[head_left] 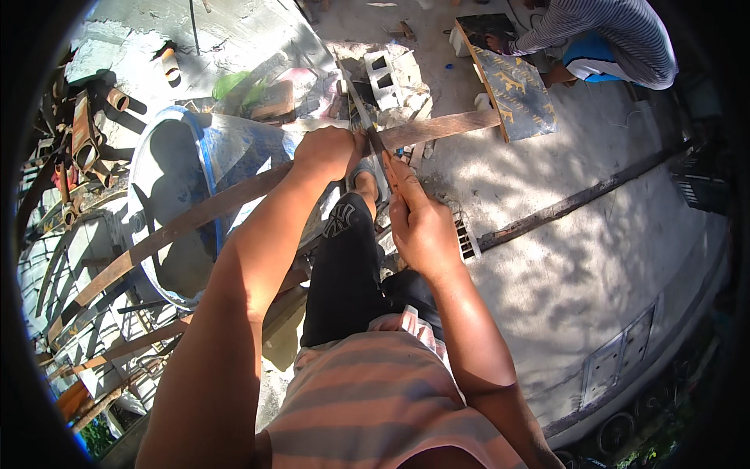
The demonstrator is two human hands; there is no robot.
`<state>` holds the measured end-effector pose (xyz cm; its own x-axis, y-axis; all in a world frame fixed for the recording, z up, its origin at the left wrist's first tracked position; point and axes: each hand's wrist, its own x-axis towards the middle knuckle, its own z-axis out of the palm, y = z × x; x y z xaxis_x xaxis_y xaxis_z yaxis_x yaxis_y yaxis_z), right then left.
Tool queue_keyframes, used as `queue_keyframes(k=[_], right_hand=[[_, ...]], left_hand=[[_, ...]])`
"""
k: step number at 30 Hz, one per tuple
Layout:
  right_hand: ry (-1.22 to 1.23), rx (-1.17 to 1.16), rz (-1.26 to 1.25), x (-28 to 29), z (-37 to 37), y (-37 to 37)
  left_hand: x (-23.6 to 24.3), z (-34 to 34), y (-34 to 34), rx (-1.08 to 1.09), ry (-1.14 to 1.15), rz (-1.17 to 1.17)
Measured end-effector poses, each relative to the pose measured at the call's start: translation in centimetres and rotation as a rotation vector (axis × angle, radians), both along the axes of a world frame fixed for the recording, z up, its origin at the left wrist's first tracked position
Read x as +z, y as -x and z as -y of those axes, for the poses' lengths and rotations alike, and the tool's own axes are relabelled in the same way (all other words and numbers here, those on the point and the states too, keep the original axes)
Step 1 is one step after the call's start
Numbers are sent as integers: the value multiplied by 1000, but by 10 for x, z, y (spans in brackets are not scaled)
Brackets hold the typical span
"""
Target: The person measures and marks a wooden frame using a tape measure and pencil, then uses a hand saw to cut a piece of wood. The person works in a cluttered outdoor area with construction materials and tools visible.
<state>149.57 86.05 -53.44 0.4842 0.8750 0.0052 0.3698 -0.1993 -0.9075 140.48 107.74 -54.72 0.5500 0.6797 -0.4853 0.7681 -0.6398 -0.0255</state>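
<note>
Plank (441, 129) runs beneath the left hand (326, 154), which is clamped over it; the right hand (422, 223) grips a saw (375, 142) crossing just beside (uncomfortably near). If the plank rolls, the saw could jump toward the left hand

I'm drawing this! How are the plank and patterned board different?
The plank is long and narrow; the board is shorter and wider. The plank is plain brown; the board is dark with yellow marks. The left hand touches the plank; the board is near another person. Both look flat.
</note>
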Motion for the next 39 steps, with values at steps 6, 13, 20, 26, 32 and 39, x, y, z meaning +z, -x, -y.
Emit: queue_keyframes(k=[6,13,20,26,32,39], right_hand=[[44,18,12,10,37,6],[-9,-25,7,-5,-39,-9],[-40,-16,36,9,47,12],[99,3,-10,-1,-31,-3],[137,0,-1,18,59,16],[225,43,95,22,31,-2]], left_hand=[[5,6,4,16,42,16],[4,6,0,44,15,49],[6,4,5,57,34,51],[5,5,1,70,45,46],[4,1,4,9,96,0],[4,-4,12,-173,89,-36]])
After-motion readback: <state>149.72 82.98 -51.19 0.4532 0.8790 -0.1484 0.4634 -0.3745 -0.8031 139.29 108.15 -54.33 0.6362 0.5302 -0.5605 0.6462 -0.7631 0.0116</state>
